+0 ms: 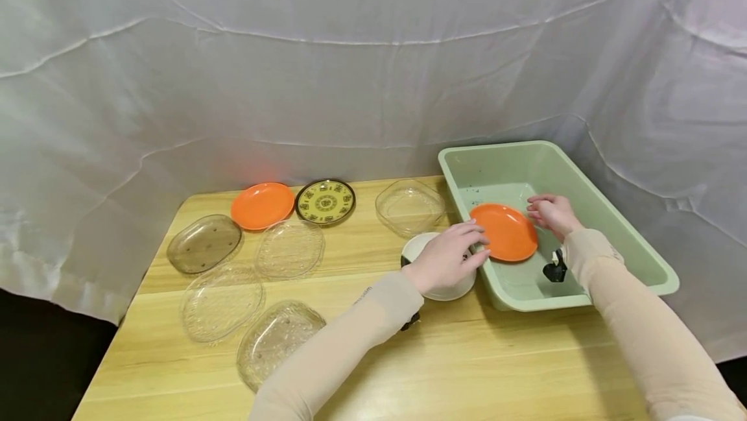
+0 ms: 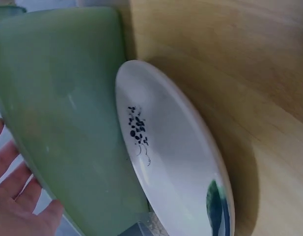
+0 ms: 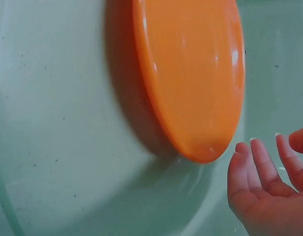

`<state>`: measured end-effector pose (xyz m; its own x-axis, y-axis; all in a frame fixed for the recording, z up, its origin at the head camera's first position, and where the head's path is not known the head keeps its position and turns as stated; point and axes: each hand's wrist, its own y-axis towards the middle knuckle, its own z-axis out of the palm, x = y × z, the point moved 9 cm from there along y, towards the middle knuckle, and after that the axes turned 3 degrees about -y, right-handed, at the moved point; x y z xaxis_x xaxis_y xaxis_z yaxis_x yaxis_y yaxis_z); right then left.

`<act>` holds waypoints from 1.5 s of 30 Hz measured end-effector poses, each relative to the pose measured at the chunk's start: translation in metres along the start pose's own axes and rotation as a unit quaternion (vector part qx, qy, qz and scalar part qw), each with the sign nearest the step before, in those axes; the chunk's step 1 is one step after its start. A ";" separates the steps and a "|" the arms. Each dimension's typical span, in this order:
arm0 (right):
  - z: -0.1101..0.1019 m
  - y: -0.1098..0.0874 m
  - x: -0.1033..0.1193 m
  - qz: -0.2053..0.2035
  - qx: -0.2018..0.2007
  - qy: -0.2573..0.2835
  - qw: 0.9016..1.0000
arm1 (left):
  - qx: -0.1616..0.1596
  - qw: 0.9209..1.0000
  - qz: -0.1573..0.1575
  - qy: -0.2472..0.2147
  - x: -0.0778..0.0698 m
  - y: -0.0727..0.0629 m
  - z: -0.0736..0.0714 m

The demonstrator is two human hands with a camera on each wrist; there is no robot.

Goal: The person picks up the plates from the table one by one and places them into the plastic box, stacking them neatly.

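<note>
An orange plate (image 1: 509, 236) lies in the green basin (image 1: 502, 165), leaning toward the basin's left side. My left hand (image 1: 449, 255) is over that side's rim, its fingers extended and loosely spread near the plate's left edge; I cannot tell if they touch it. Beneath this hand a white plate (image 2: 166, 132) with dark and green markings sits on the table against the basin's outer wall. Inside the basin, my right hand (image 1: 554, 215) hovers to the right of the orange plate. The right wrist view shows its loosely bent fingers (image 3: 264, 167) apart from the plate, holding nothing.
On the wooden table (image 1: 467, 369), a second orange plate (image 1: 262, 205) and a yellow patterned plate (image 1: 325, 202) lie at the back. Clear dishes, including a wavy-edged one (image 1: 410, 207) and a brownish one (image 1: 204, 244), are spread leftward. Grey cloth (image 1: 350, 96) hangs behind.
</note>
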<state>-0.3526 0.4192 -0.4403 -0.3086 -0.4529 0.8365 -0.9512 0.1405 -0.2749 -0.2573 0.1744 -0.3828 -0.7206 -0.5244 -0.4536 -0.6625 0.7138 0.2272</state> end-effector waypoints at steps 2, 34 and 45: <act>0.000 -0.001 0.002 -0.006 -0.001 0.002 1.000 | -0.008 1.000 -0.013 -0.024 0.004 -0.002 -0.006; 0.094 -0.131 0.195 -0.350 -0.016 -0.124 0.928 | -0.032 0.929 -0.356 -0.093 0.149 -0.066 -0.026; 0.114 -0.139 0.194 -0.408 -0.039 -0.239 0.881 | 0.008 0.915 -0.393 -0.095 0.154 -0.061 -0.003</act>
<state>-0.2799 0.2110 -0.2941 0.4978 -0.7466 0.4412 -0.8584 -0.3517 0.3734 -0.3283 0.0491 -0.4642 0.0257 -0.7891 -0.6137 -0.9561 0.1599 -0.2457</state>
